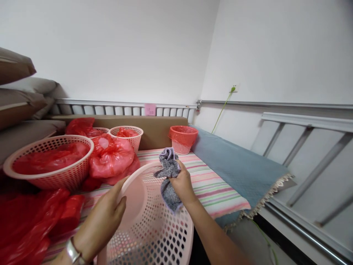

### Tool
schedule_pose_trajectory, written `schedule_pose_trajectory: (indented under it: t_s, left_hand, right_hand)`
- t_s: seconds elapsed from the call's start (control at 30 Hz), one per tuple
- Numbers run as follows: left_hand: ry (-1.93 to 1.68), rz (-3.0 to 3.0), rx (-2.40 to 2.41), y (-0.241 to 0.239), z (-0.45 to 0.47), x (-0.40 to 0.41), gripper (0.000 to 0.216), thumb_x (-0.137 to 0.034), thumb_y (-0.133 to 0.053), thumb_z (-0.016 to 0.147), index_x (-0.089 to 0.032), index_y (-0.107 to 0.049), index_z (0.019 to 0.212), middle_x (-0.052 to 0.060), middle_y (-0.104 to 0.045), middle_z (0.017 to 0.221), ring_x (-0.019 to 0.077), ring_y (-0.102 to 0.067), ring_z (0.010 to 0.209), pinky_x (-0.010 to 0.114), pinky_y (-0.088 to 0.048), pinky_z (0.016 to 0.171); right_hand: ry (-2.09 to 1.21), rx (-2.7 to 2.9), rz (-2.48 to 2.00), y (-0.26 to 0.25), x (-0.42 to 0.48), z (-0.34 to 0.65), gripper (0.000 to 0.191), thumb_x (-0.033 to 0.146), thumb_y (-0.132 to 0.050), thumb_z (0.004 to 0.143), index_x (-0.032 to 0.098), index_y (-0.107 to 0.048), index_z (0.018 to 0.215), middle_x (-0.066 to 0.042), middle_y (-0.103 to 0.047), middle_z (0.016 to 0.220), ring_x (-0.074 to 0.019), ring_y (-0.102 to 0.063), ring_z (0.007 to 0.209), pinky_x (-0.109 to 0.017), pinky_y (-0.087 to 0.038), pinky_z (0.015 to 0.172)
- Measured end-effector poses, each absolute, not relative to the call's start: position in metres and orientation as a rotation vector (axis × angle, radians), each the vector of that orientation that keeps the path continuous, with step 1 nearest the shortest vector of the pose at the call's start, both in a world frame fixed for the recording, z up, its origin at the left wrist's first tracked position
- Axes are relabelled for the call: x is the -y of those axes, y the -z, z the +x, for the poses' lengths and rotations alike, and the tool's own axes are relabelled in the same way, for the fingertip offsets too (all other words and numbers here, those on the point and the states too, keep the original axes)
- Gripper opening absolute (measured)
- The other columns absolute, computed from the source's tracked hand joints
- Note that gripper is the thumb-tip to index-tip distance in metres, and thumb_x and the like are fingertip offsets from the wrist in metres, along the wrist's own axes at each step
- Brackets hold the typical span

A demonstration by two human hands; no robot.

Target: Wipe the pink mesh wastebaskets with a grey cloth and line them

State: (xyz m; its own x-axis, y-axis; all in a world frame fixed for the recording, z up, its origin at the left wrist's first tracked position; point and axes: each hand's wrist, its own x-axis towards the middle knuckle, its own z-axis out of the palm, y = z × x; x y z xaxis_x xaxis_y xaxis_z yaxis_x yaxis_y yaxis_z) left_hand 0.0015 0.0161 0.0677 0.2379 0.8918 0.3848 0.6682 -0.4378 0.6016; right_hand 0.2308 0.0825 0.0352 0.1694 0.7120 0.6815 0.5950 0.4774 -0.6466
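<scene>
A large pale pink plastic basket [176, 235] with round holes is tilted towards me, its inside showing. My left hand [106, 209], with a silver band on the wrist, grips the basket's rim on the left side. In my right hand [183, 184] is a bunched grey cloth [171, 167] with a light purple edge. The cloth is held at the far part of the basket's rim, and one end hangs down over the opening. Whether the cloth touches the rim, I cannot tell.
Pink baskets [55, 176] with red plastic bags [113, 154] stand at the left, by stacked cushions [19, 99]. A red basket [183, 134] sits in the far corner of the striped mat [215, 180]. A blue cover [234, 158] and metal railing [309, 143] lie right.
</scene>
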Motion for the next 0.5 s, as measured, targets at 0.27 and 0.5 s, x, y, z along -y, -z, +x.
schedule_pose_trajectory:
  t_s: [0.27, 0.5]
  left_hand:
    - [-0.952, 2.247, -1.307, -0.094, 0.004, -0.057, 0.054, -0.008, -0.035, 0.070, -0.015, -0.048, 0.122, 0.005, -0.057, 0.125, 0.0202, -0.047, 0.120, 0.038, -0.030, 0.105]
    - [-0.911, 2.379, -1.413, -0.081, 0.024, -0.065, 0.050, -0.002, -0.034, 0.070, -0.008, -0.052, 0.116, 0.013, -0.063, 0.113, 0.0217, -0.054, 0.111, 0.037, -0.038, 0.098]
  right_hand:
    - [0.106, 1.783, -1.177, -0.079, -0.085, 0.207, 0.041, 0.007, -0.052, 0.065, 0.025, -0.054, 0.102, -0.004, -0.054, 0.094, -0.0206, -0.050, 0.089, -0.030, -0.039, 0.077]
    - [0.256, 1.923, -1.189, -0.079, -0.075, 0.181, 0.033, 0.016, -0.053, 0.071, 0.024, -0.054, 0.103, -0.006, -0.051, 0.097, -0.0230, -0.046, 0.092, -0.035, -0.036, 0.082]
